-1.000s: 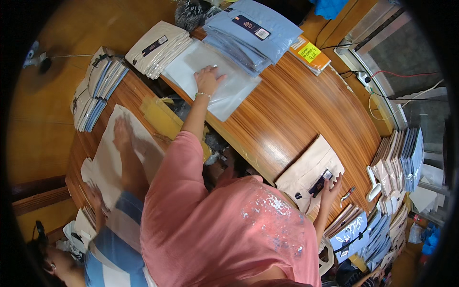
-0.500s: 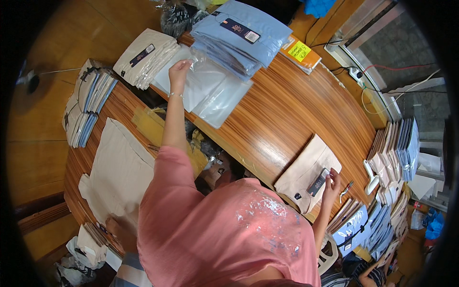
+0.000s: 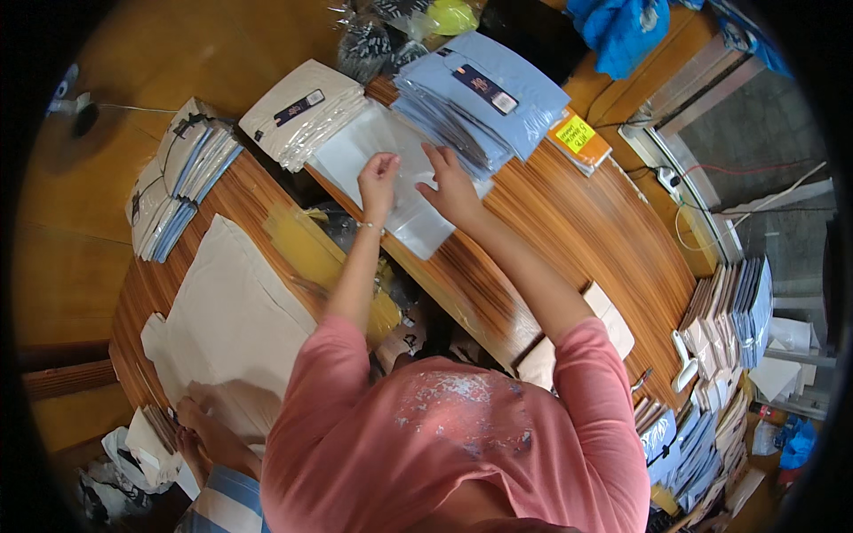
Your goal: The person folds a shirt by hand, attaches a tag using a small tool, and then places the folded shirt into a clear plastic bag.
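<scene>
My left hand, fingers pinched together, holds the edge of a clear plastic bag over the table. Close beside it, my right hand hovers above the bags, thumb and fingers apart; no grip shows. Under both hands lie more flat clear bags. A stack of packed beige shirts borders them on the left, and a stack of blue shirts on the right. Partly covered by my right arm, a folded pale pink shirt rests near the table's front edge.
On the left table a co-worker's hand touches a spread beige garment. Bundled shirts stand behind it. Further right are a white-handled tool, stacked packed shirts and an orange booklet. A gap separates the two tables.
My right hand has left the folded pink shirt and reached across to the plastic bags. My left hand has come nearer with its bag. The whole view has shifted slightly.
</scene>
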Available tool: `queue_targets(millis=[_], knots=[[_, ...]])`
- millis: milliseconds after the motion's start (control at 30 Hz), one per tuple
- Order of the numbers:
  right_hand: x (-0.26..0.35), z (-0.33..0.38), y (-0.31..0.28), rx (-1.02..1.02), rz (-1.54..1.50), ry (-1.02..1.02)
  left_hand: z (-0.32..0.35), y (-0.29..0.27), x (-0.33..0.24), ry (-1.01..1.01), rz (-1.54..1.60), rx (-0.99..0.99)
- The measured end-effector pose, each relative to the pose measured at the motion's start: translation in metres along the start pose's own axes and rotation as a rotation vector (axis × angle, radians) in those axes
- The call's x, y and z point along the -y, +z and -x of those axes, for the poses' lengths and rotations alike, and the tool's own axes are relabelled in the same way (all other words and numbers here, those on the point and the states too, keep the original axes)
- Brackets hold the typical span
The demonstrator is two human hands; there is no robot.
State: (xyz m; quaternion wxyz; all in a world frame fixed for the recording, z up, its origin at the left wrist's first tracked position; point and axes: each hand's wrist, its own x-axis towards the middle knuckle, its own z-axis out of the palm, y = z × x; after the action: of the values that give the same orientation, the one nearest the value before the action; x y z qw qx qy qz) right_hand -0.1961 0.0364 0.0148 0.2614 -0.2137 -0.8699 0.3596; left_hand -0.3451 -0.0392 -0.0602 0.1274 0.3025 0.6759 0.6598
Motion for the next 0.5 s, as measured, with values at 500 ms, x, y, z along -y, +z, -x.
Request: queue_targets(millis=[500], knots=[[-0.060,-0.023,0.031,0.272,0.061,0.082,-0.009,0.006,0.005,-0.165,0.278,0.062]])
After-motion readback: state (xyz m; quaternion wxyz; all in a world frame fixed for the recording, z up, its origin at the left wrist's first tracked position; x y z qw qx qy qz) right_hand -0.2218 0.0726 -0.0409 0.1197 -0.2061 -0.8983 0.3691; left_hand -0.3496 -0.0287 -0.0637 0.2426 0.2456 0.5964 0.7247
